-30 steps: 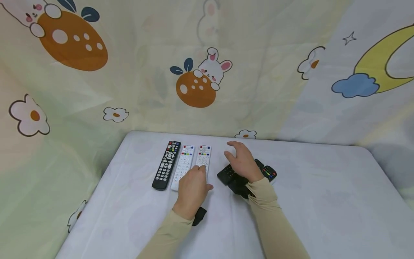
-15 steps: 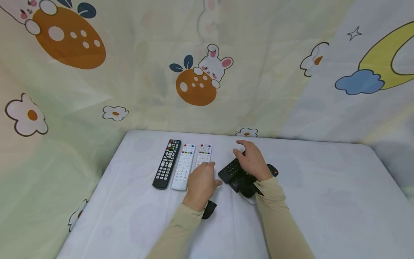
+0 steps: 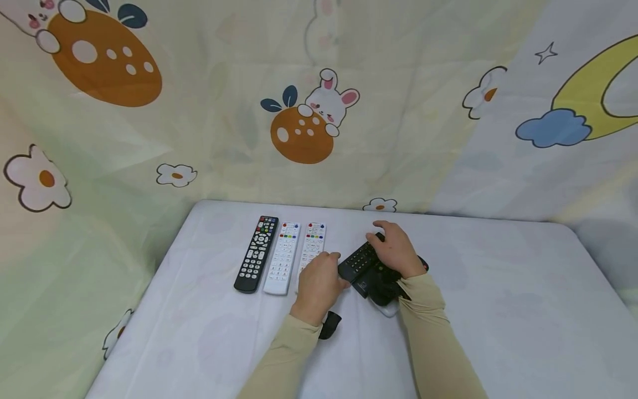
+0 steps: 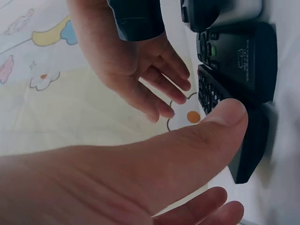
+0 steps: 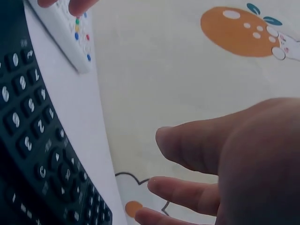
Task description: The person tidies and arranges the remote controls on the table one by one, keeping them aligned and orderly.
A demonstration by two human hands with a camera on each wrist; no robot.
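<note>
In the head view, my left hand [image 3: 318, 288] is at the left corner of a black remote control [image 3: 360, 262] with its thumb stretched towards it. In the left wrist view the thumb [image 4: 224, 117] overlaps this remote; whether it touches, I cannot tell. My right hand [image 3: 399, 250] hovers over the pile with relaxed, spread fingers, and the right wrist view shows nothing between them. That black remote leans over another black remote [image 4: 255, 56]. A white end [image 3: 387, 309] pokes out at the pile's near side. My right hand and wrist hide much of the pile.
Left of the pile, a long black remote [image 3: 256, 255], a white remote [image 3: 282, 259] and a second white remote [image 3: 312, 244] lie side by side. My left hand partly covers the second white one. A patterned cloth [image 3: 224, 138] hangs behind the white table [image 3: 498, 310].
My left hand has moved right, from over the second white remote to the pile's left corner. My right hand has shifted rightwards, uncovering more of the black remote.
</note>
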